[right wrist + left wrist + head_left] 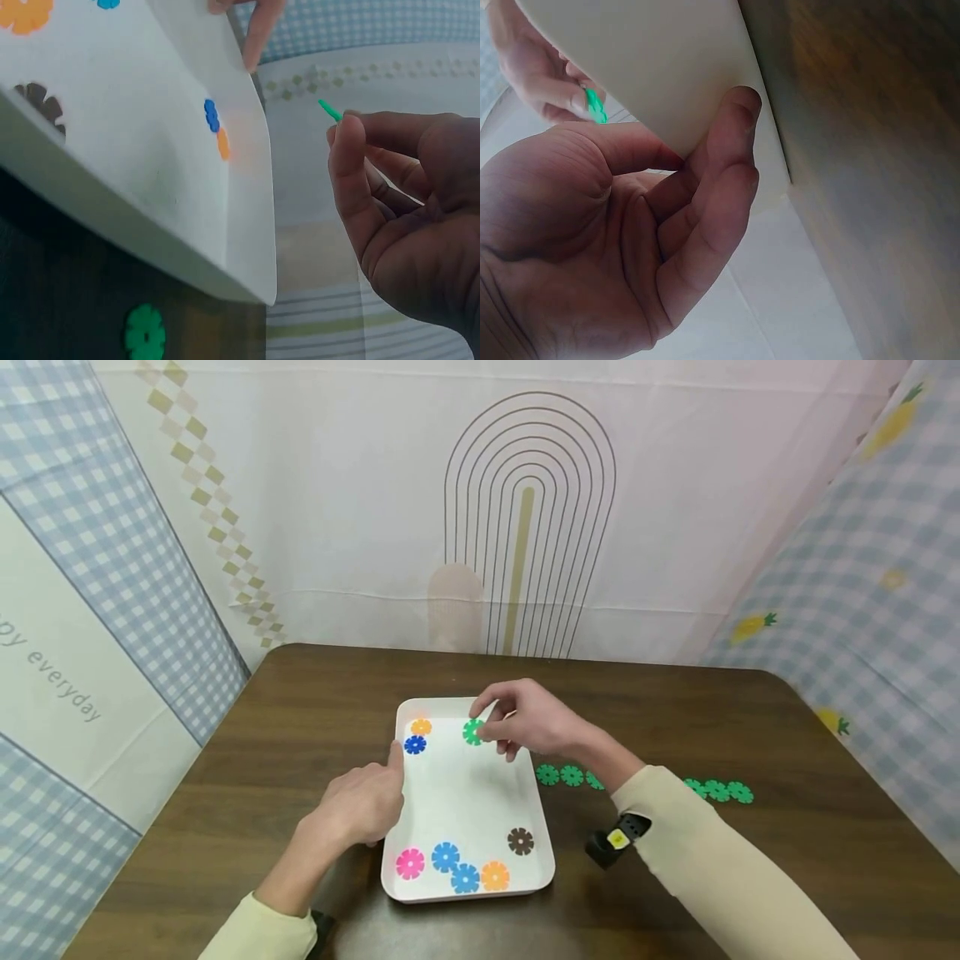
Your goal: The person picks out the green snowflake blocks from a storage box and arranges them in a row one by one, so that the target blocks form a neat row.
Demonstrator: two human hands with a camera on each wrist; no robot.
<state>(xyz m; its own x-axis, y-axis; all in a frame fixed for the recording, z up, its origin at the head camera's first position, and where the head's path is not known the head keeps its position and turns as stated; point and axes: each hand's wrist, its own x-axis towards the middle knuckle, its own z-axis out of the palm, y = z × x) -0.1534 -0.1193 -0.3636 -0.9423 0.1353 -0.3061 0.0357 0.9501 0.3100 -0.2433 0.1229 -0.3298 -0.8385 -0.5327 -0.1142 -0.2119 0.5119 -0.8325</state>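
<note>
A white rectangular tray (457,793) lies on the wooden table, holding several notched flower-shaped plastic discs. My left hand (363,802) grips the tray's left wall, its index finger along the rim; the left wrist view shows the thumb and fingers at the white wall (652,67). Above the tray's far right part, my right hand (536,718) pinches a green notched disc (473,732) between thumb and index finger. Seen edge-on in the right wrist view, this green disc (328,110) is held up past the tray's rim.
Inside the tray, a blue disc (416,744) and an orange disc (422,727) lie far left. Nearer are a pink disc (410,863), light blue discs (446,857), another orange disc (495,876) and a brown disc (521,841). Green discs (717,790) form a row, partly hidden by my right arm.
</note>
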